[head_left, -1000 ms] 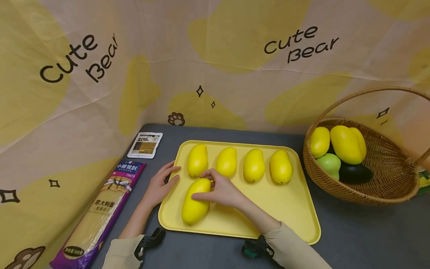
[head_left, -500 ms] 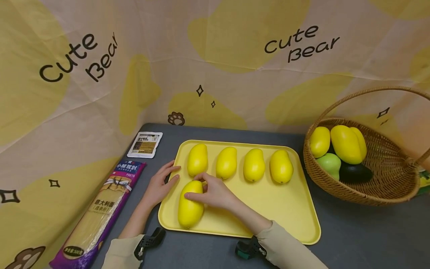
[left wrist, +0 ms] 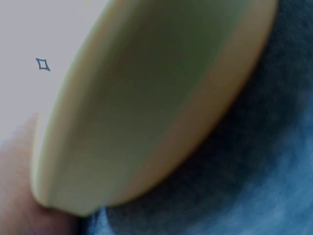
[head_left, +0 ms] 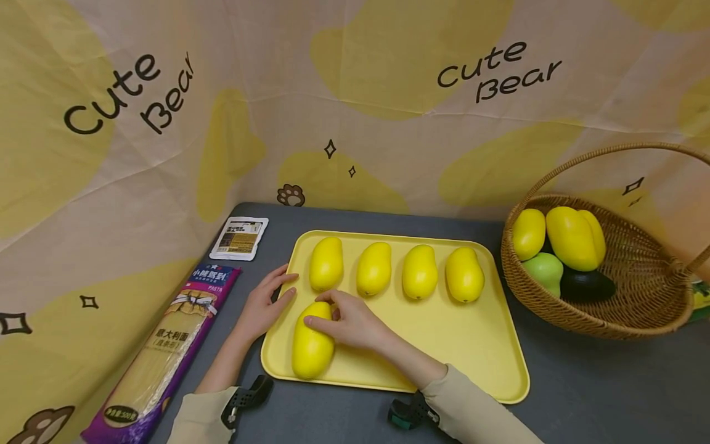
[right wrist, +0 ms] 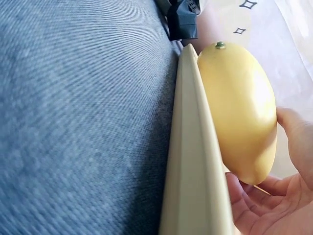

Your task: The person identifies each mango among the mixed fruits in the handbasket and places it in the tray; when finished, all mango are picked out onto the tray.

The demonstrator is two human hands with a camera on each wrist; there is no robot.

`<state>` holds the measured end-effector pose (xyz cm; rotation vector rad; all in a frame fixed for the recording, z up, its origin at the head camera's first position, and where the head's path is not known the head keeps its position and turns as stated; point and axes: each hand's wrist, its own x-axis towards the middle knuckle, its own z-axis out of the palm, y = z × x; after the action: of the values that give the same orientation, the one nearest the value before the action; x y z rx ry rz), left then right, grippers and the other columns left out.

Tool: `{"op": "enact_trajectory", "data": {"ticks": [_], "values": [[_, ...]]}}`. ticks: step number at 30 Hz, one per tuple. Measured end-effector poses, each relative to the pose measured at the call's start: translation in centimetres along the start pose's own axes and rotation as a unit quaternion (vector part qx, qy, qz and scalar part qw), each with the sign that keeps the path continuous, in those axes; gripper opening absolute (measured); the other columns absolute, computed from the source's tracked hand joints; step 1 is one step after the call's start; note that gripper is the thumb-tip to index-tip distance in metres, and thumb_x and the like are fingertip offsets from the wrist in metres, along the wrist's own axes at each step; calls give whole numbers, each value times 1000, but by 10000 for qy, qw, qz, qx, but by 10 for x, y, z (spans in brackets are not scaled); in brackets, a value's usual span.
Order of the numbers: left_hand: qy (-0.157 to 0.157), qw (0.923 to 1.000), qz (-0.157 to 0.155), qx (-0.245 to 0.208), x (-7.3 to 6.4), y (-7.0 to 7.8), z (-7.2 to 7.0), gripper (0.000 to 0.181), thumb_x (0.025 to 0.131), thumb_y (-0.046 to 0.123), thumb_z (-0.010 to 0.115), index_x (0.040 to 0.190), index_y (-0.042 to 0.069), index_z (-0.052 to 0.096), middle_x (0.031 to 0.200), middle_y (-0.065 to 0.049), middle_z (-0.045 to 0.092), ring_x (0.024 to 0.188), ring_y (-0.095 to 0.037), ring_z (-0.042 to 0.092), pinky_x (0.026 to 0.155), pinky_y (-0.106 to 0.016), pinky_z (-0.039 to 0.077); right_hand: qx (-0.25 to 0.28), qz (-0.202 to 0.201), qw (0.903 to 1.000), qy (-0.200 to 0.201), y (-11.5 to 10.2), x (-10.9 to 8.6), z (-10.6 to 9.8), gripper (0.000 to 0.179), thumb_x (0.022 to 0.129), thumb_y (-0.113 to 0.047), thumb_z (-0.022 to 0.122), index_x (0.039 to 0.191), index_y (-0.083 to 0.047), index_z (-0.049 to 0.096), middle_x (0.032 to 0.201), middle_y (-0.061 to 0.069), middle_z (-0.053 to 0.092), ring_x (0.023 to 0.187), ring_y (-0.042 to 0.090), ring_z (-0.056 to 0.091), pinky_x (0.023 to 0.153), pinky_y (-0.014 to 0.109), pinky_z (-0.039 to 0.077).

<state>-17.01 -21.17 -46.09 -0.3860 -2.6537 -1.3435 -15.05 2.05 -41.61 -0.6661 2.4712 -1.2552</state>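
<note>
Between right-hand fingers [head_left: 336, 297], yellow mango [head_left: 312, 349]

A dark grey tabletop [head_left: 604, 388], finely ribbed like woven cloth in the right wrist view, carries a shallow yellow tray [head_left: 455, 348] lying flat near its middle. Left of the tray, a long purple pasta packet [head_left: 172, 339] lies slantwise, with a small white-edged sachet [head_left: 240, 238] just beyond its far end. To the right stands a wicker basket [head_left: 588, 320], and behind it something green [head_left: 700, 300], mostly hidden, probably also rests there.
</note>
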Motion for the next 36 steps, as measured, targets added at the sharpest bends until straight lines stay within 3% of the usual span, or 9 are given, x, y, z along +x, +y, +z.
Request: {"op": "enact_trajectory", "data": {"ticks": [18,36], "values": [[37,10000,12,-42,0,-1,0,32,96,14,61,127,3,63,147,-18,43,135,-39,39,110,-58,29,-32,2,9992,-402,-1,-1,0,52,89,-46,67,128,-13,57,80,-1,56,68,11,50,60,23,41],[26,10000,2,-23,0,0,0,33,96,13,62,127,3,63,148,-18,43,135,-39,39,110,-57,28,66,-100,9987,-493,1,-2,-2,56,89,-44,68,131,-10,55,87,-3,57,74,11,53,66,24,45]]}}
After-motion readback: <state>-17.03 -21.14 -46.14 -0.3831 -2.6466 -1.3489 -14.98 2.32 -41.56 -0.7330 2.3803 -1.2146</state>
